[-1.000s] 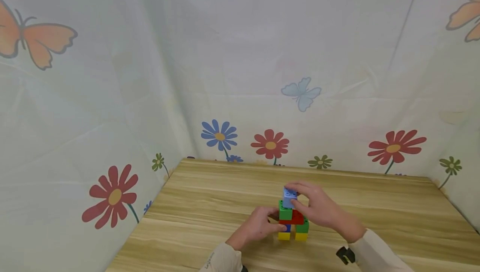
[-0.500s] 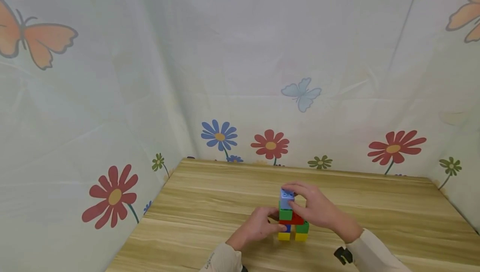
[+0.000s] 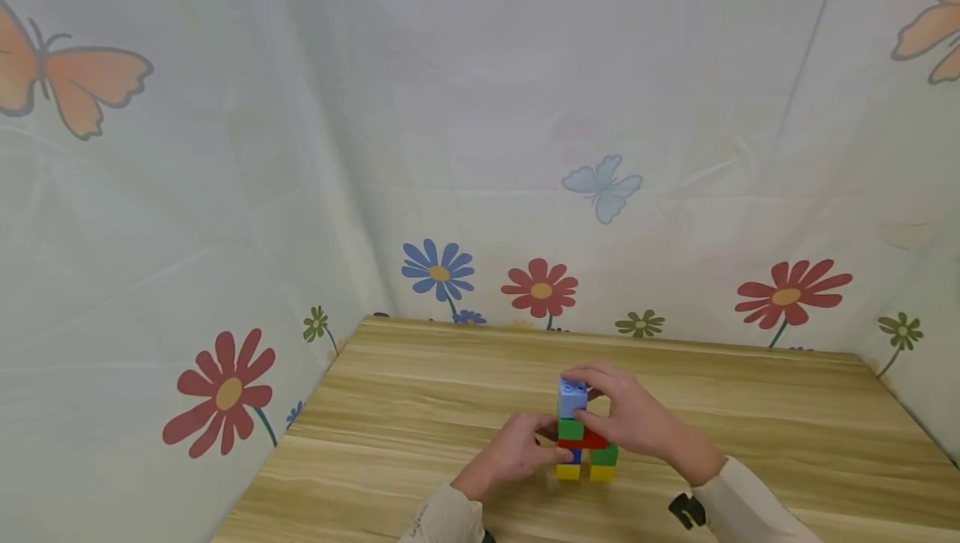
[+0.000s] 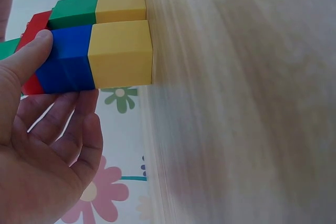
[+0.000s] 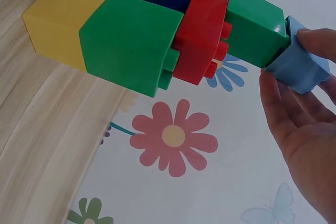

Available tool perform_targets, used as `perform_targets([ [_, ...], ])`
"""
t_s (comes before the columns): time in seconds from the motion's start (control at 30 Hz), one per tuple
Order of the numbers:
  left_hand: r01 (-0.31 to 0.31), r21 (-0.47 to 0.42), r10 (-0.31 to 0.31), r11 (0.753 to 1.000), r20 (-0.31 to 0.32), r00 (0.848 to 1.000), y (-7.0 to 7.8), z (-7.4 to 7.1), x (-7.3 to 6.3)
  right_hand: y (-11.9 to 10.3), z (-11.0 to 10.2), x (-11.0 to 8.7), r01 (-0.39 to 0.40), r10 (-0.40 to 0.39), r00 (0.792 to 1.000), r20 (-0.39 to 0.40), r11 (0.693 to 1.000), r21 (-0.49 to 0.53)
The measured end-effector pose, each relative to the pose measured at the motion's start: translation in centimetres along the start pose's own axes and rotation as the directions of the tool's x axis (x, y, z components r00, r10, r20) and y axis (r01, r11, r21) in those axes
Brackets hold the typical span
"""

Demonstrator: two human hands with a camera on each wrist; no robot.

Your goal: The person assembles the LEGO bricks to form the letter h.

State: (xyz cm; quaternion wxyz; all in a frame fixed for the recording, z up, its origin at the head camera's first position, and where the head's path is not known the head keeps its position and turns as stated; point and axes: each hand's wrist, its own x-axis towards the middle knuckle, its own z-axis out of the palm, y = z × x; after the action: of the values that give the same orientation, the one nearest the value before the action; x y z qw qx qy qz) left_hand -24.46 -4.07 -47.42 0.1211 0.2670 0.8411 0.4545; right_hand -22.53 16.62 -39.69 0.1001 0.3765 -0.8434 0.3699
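A small tower of toy building bricks stands on the wooden table [image 3: 420, 410]. Two yellow bricks [image 4: 122, 55] form its feet, one under a dark blue brick [image 4: 69, 59], the other under a green brick [image 5: 128, 40]. A red brick [image 5: 202, 30] bridges them and carries an upper green brick [image 5: 257, 24]. My left hand [image 3: 517, 447] grips the tower around the dark blue and red bricks, thumb in front, fingers behind. Pinched in my right hand [image 3: 633, 414], a light blue brick [image 5: 299, 61] sits on the upper green brick, slightly tilted with a narrow gap showing.
A pale curtain [image 3: 480, 110] printed with flowers and butterflies hangs behind the table and along its sides. Black straps show at both sleeves, one a dark band [image 3: 687, 510] beside the right cuff.
The light blue brick has shifted slightly left in my right hand and now lines up over the upper green brick, covering its studs. My left hand has stayed in place.
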Motion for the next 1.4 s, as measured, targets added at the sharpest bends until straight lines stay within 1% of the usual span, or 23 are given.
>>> perform_targets([
  [0.3,0.001,0.006,-0.001,1.000,-0.001,1.000,-0.04,-0.03,0.06,-0.10,0.04,-0.03,-0.019,0.019,1.000,0.017,1.000,0.013],
  [0.53,-0.016,-0.006,0.016,1.000,-0.001,1.000,-0.08,0.00,0.09,-0.43,-0.06,0.02,-0.074,0.073,0.996,0.044,0.997,0.019],
  [0.63,-0.015,0.002,0.015,1.000,0.000,1.000,-0.05,-0.01,0.10,-0.55,-0.07,0.03,-0.081,0.080,0.996,0.046,0.996,0.022],
  [0.73,-0.016,0.008,0.016,1.000,0.000,1.000,-0.06,0.00,0.07,-0.58,-0.03,-0.01,-0.066,0.065,0.997,0.040,0.998,0.020],
  [1.03,-0.002,0.001,0.002,1.000,0.001,1.000,-0.01,0.00,0.10,-0.41,0.13,-0.20,0.013,-0.013,1.000,0.000,1.000,0.023],
  [1.2,-0.012,0.004,0.012,1.000,0.001,1.000,0.02,0.04,0.07,-0.38,0.17,-0.21,0.020,-0.020,1.000,0.000,1.000,0.022],
  [1.4,-0.014,0.002,0.014,1.000,-0.002,1.000,-0.08,0.13,0.07,-0.40,0.24,-0.19,0.013,-0.013,1.000,0.007,1.000,-0.009],
])
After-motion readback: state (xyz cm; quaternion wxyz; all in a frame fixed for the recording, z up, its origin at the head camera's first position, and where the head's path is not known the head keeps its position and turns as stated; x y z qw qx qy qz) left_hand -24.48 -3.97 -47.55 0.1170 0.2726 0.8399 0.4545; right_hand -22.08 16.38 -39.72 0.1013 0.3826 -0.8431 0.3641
